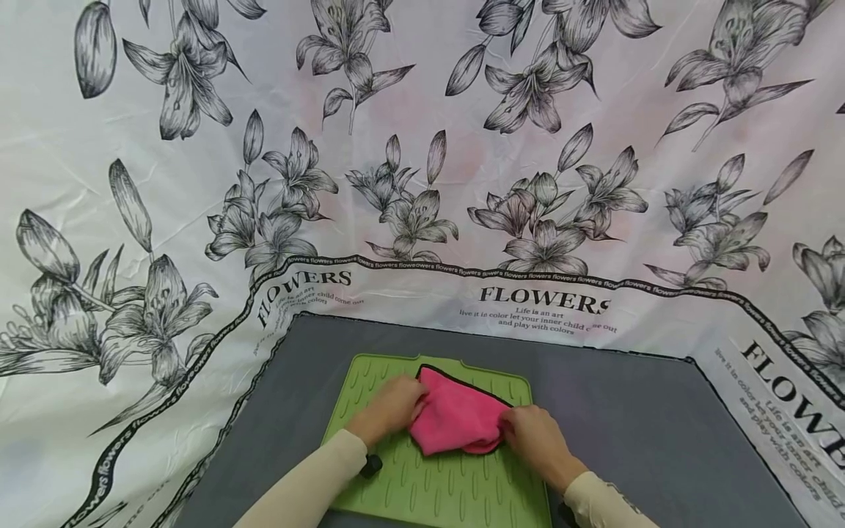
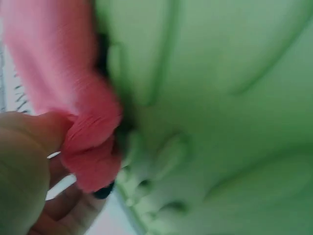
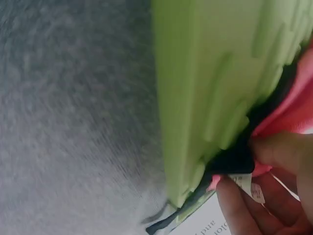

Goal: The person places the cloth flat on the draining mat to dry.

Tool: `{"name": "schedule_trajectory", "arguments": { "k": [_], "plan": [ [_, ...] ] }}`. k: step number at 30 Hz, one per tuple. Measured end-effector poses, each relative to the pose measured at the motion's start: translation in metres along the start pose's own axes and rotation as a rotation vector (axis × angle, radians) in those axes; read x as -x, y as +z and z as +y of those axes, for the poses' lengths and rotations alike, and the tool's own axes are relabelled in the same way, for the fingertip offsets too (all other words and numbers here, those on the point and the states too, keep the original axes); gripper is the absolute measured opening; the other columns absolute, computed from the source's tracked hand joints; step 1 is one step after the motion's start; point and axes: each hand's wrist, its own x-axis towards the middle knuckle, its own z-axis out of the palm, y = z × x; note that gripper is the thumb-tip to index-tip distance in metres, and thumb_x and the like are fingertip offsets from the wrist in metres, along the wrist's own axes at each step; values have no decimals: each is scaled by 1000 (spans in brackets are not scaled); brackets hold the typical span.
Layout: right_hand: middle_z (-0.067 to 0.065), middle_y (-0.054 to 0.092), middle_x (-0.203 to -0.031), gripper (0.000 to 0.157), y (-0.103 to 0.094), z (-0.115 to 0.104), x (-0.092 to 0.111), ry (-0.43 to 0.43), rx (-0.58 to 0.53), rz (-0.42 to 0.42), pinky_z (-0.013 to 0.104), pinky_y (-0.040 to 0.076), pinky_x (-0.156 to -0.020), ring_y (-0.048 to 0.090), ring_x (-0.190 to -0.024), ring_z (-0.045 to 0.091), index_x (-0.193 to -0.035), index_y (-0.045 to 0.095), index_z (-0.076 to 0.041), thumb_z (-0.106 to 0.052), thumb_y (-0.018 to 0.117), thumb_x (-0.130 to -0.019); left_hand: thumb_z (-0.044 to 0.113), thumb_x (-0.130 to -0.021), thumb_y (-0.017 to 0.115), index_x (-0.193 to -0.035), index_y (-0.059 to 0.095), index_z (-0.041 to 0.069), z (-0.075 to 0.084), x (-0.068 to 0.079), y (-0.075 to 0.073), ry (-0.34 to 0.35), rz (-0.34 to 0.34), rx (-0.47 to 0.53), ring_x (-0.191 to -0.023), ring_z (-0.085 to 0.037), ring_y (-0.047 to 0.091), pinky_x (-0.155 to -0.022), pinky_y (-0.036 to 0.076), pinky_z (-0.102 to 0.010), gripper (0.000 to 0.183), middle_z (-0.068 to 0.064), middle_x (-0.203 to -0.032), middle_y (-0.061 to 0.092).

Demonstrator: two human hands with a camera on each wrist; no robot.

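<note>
A pink cloth (image 1: 458,414) with black edging lies partly folded over a green ridged mat (image 1: 422,484). My left hand (image 1: 396,403) pinches the cloth near its upper left corner. In the left wrist view, thumb and fingers hold a bunched fold of the pink cloth (image 2: 90,132) beside the green mat (image 2: 220,98). On the other side, my right hand (image 1: 535,440) pinches the cloth's right end by its black edge. A small white label (image 3: 247,186) shows between the right fingers in the right wrist view.
Under the mat is a dark grey tabletop (image 1: 627,425). A white sheet (image 1: 422,110) printed with black flowers and lettering hangs behind and at both sides of the table. The mat's raised rim (image 3: 176,98) borders the grey surface.
</note>
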Motion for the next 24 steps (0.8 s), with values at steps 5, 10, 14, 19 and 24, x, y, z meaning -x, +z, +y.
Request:
{"name": "schedule_trajectory", "arguments": {
  "k": [5,10,14,19,24],
  "plan": [
    [-15,56,-64,32,-16,-1,-3,-71,-59,-17,21,36,-54,36,-59,-1,-73,70,-23,1,82,-90,5,-100,79,-75,66,13,0,21,-30,-17,-51,97,-65,-5,42,-62,39,-22,29,6,-67,56],
    [-15,65,-69,28,-41,-7,-13,-118,-75,-23,20,39,-56,40,-59,-4,-86,82,-23,5,79,-88,-3,-97,74,-68,56,16,0,40,-73,-49,-155,180,-62,-4,30,-59,30,-22,39,11,-64,37],
    [-14,60,-68,28,-56,-11,-23,-188,-69,7,20,36,-56,37,-60,-4,-87,81,-21,7,79,-87,-6,-95,71,-65,49,18,3,45,-104,-84,-202,261,-57,-5,29,-55,28,-21,44,10,-61,34],
    [-4,76,-82,22,-56,-10,-41,-206,-7,116,23,43,-57,54,-63,2,-94,84,-15,6,80,-89,4,-98,79,-77,67,13,3,36,-111,-125,-56,48,-64,-13,55,-58,47,-29,25,2,-70,60],
    [14,81,-102,18,-40,-3,-50,-108,64,153,42,61,-66,76,-86,29,-108,82,-2,3,82,-91,19,-97,86,-111,79,6,-5,33,-84,-176,66,-195,-92,-29,74,-82,64,-40,21,-9,-101,76]
  ]
}}
